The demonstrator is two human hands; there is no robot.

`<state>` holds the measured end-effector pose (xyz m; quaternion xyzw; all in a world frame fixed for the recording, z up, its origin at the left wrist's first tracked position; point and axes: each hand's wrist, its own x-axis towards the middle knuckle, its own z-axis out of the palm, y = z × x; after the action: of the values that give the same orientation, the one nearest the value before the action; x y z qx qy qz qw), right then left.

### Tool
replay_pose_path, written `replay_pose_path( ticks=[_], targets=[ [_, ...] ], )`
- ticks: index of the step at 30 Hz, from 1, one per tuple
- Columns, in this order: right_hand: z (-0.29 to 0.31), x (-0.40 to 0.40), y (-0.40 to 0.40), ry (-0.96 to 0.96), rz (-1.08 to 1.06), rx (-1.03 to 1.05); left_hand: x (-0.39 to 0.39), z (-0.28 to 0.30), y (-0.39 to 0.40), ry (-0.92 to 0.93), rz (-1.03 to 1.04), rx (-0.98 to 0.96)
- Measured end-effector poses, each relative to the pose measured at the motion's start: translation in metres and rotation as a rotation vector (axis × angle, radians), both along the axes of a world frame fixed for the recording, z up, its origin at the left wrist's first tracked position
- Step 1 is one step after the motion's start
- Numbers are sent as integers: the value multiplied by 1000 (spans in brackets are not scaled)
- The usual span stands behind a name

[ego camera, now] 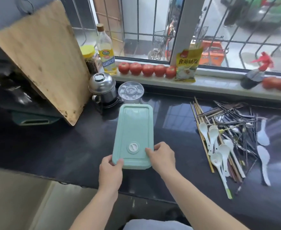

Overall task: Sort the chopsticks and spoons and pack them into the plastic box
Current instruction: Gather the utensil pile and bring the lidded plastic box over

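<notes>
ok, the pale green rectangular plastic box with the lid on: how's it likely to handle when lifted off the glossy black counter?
The pale green plastic box looks rigid and probably light: the left hand and right hand grip only its near end. It may slide easily, since the black counter is glossy. Flat and low, so tipping seems unlikely.

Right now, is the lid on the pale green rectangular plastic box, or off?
On. The pale green plastic box shows its lid seated flat on top; both hands, left hand and right hand, grip its near end.
</notes>
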<state>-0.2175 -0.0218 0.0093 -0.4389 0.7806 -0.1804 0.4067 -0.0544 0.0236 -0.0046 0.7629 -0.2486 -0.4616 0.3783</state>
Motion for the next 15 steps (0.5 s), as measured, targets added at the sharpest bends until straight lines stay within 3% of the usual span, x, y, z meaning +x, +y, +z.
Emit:
replay_pose_path(
  ticks=[6,15],
  targets=[
    [10,6,-4,116,13,17,-2,1,-7,103,57,-28],
    [10,0,-2,47,20,21,-14,7,-1,-251,-76,-9]
  ],
)
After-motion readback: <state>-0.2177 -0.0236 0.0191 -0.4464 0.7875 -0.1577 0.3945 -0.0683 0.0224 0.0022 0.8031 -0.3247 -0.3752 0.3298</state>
